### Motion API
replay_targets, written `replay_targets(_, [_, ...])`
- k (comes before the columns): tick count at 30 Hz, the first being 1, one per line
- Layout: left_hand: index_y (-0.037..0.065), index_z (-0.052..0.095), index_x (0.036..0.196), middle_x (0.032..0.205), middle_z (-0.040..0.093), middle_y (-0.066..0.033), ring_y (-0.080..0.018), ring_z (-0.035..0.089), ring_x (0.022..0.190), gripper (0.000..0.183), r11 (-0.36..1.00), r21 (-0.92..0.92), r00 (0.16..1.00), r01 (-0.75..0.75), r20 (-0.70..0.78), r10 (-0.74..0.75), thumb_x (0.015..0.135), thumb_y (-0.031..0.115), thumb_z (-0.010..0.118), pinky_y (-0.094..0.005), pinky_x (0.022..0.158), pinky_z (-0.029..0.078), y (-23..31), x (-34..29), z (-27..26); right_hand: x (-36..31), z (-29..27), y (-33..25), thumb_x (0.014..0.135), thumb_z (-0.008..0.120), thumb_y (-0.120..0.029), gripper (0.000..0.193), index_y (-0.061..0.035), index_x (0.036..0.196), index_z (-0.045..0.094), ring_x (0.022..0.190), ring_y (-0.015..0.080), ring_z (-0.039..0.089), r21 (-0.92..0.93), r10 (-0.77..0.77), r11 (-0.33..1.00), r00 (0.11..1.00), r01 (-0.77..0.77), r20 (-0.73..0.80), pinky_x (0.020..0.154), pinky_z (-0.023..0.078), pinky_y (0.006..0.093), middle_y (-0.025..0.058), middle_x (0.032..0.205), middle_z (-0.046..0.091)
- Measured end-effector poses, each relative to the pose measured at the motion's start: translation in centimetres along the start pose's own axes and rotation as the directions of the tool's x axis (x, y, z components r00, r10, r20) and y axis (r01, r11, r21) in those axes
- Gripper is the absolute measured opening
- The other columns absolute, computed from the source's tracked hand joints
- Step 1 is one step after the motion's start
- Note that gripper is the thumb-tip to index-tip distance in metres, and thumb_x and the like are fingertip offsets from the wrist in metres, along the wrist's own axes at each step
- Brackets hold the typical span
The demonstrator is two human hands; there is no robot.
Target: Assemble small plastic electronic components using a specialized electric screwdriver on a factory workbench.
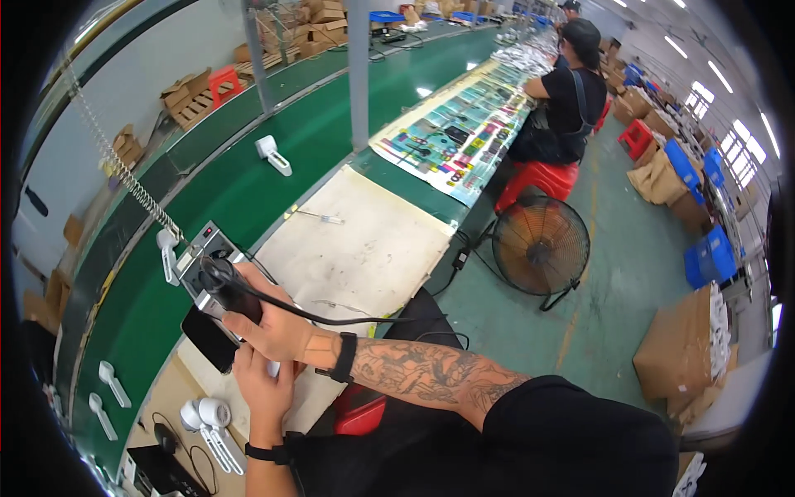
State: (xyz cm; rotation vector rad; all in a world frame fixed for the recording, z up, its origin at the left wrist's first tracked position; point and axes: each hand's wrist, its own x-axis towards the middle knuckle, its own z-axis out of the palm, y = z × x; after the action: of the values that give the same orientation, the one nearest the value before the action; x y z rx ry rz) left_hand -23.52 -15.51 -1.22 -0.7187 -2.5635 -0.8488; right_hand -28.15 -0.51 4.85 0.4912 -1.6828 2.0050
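Observation:
My right hand is closed around a black corded electric screwdriver, held roughly upright near the left edge of the worktable. A coiled metal spring hangs down to its top, and a black cable runs off to the right. Just below, my left hand is closed, its fingers nearly touching the right hand. A bit of white shows between its thumb and fingers; the rest is hidden. Beside both hands lies a dark, flat, phone-like slab. Several white handheld plastic units lie nearer to me.
A green conveyor belt carries scattered white units. A worn pale board holds a thin pen-like tool. A metal control box stands by the screwdriver. On the floor stand a fan and cartons; a person sits ahead.

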Motion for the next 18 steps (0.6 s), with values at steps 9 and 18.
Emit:
replay_targets(9, [0.002, 0.069, 0.113, 0.104, 0.063, -0.0159, -0.0377, 0.061, 0.1, 0.035, 0.998, -0.028, 0.996, 0.065, 0.066, -0.063, 0.084, 0.02, 0.077, -0.047, 0.089, 0.047, 0.5, 1.1, 0.9, -1.3, -8.1, -4.0, 0.091, 0.081, -0.012, 0.061, -0.0037, 0.141, 0.047, 0.106, 0.0141, 0.065, -0.102, -0.052, 0.993, 0.999, 0.053, 0.017, 0.093, 0.053, 0.0302, 0.0098, 0.117, 0.067])
replay_targets(18, [0.003, 0.07, 0.118, 0.103, 0.067, -0.0153, -0.0377, 0.064, 0.095, 0.04, 0.992, -0.065, 0.994, 0.108, -0.026, -0.11, 0.081, 0.017, 0.079, -0.045, 0.086, 0.05, 1.0, 0.8, 0.7, 4.1, -8.3, -5.3, 0.088, 0.085, -0.012, 0.066, -0.0029, 0.142, 0.048, 0.086, 0.0059, 0.058, -0.085, -0.114, 0.99, 0.993, 0.116, 0.038, 0.076, 0.05, 0.0221, 0.003, 0.112, 0.065])
